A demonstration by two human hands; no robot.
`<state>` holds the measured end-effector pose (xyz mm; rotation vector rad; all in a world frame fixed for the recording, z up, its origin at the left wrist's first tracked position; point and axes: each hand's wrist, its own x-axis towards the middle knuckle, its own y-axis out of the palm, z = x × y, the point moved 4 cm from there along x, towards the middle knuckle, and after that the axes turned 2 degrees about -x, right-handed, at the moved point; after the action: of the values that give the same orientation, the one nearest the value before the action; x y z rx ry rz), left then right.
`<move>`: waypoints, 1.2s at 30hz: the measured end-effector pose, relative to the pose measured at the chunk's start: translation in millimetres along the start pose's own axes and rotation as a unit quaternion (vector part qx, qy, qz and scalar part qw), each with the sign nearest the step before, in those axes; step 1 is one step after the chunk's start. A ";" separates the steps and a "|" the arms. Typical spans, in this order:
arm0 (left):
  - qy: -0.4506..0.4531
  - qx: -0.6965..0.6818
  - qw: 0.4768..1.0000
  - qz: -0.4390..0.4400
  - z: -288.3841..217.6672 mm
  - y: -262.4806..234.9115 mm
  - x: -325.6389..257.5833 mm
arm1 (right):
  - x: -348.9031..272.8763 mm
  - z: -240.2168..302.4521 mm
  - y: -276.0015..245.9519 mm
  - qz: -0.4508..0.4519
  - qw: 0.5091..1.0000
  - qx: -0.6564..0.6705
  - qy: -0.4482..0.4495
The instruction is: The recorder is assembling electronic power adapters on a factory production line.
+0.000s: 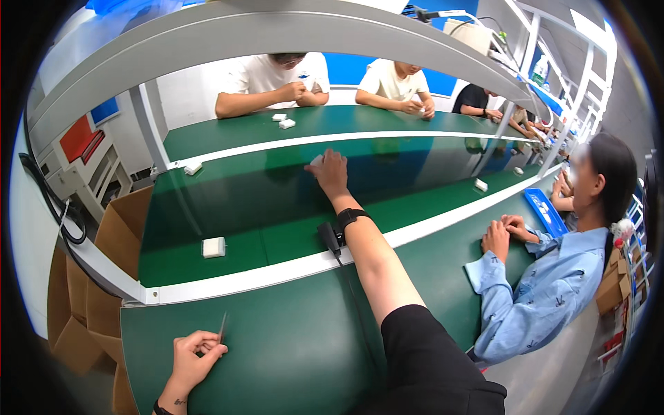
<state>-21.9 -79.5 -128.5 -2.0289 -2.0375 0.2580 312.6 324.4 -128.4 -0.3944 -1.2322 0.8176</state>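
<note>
White blocks (214,247) dot belt (277,200) around right hand (329,173).

green conveyor belt (277,200) carries small white blocks (214,247).

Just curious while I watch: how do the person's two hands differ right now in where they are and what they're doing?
The left hand stays near the body on the near green table, pinching a thin dark tool; the right hand stretches far out over the green conveyor belt, resting on a small white block. The right wrist wears a black strap. Both are bare.
</note>
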 end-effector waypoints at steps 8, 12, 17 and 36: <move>0.031 0.059 0.997 0.026 -8.0 3.1 11.7 | 1.3 -13.8 21.8 0.111 0.990 0.078 0.039; 0.052 0.100 0.993 0.026 -14.0 -0.6 4.4 | -44.0 74.4 -40.5 0.366 0.637 0.641 0.224; 0.048 0.089 0.994 0.031 -8.6 -3.5 5.9 | -90.8 165.9 -132.2 0.474 0.208 0.845 0.135; 0.053 0.095 0.993 0.041 -16.4 1.0 3.3 | -154.8 229.6 -243.7 0.486 0.064 0.861 0.134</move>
<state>-16.0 -77.0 -113.0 -1.9684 -1.7968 0.3375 163.0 13.9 3.0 0.8571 1.3836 2.4633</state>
